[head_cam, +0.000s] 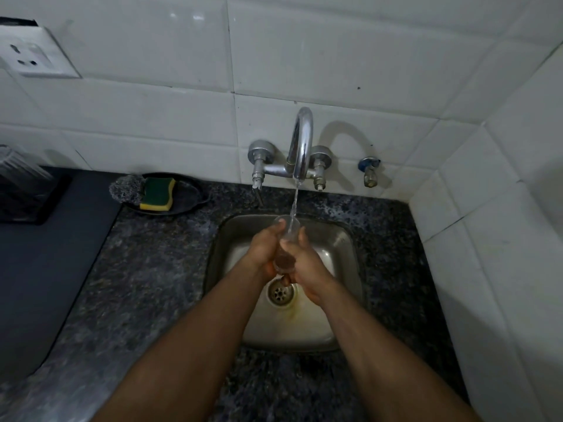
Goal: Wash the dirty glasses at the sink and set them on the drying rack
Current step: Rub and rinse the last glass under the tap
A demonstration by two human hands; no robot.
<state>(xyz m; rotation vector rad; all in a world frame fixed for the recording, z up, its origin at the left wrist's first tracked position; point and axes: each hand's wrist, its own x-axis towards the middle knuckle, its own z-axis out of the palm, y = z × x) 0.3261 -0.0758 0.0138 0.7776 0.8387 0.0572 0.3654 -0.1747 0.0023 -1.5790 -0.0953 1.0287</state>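
Glass: a clear glass (285, 239) is held over the steel sink (341, 239), tilted with its mouth toward the wall and its thick base toward the person.
Water: a thin stream (294, 205) falls from the spout of the chrome tap (300, 147) and meets the glass at its mouth; whether it runs inside or down the outside is hard to tell.
Left hand: the left hand (265, 248) is wrapped around the left side of the glass, fingers curled close on it.
Right hand: the right hand (307, 266) clasps the right side and base of the glass, so both hands grip it between them.
Sink: the drain (281, 293) lies just below the hands, with a yellowish stain on the basin floor near it.
Worktop: dark speckled stone worktop (146, 269) surrounds the sink.
Sponge: a green and yellow sponge (158, 194) rests in a black dish (192, 196) left of the tap, with a steel scourer (126, 188) touching its left edge.
Rack: at the far left edge stands what looks like a dark drying rack (21, 190), blurred, on a grey mat (45, 263).
Wall: white tiles (335, 56) behind, with a socket plate (33, 53) at upper left and a small valve (369, 172) right of the tap.
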